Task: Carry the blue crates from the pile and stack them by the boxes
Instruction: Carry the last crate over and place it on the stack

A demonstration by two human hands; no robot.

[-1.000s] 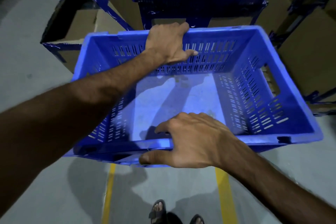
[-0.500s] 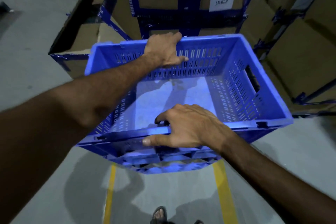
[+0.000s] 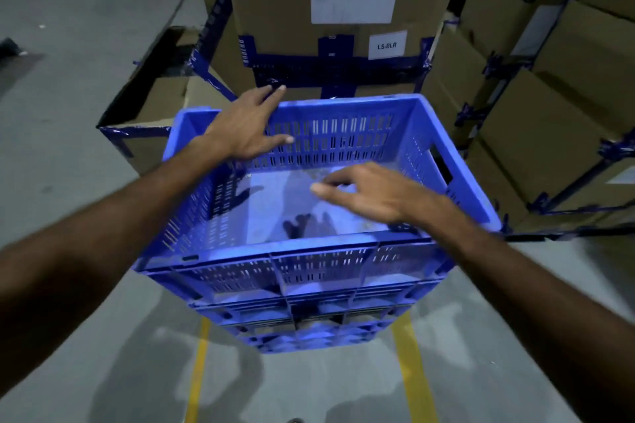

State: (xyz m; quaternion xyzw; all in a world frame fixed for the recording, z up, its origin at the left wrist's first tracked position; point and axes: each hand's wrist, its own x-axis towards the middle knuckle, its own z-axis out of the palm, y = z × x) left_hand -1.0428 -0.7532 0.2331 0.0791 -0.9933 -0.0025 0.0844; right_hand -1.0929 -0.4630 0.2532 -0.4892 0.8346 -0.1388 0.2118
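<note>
Topping crate stack (image 3: 309, 302), blue crate (image 3: 343, 106) empty

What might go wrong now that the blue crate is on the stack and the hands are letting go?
The top crate may not be fully seated on the stack of crates and could slide once released. The left hand lies over the far rim, close to the cardboard box, so fingers might get pinched. The right hand hovers open, steadying nothing.

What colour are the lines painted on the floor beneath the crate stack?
Yellow: the painted floor lines show below the blue crates in the head view.
</note>
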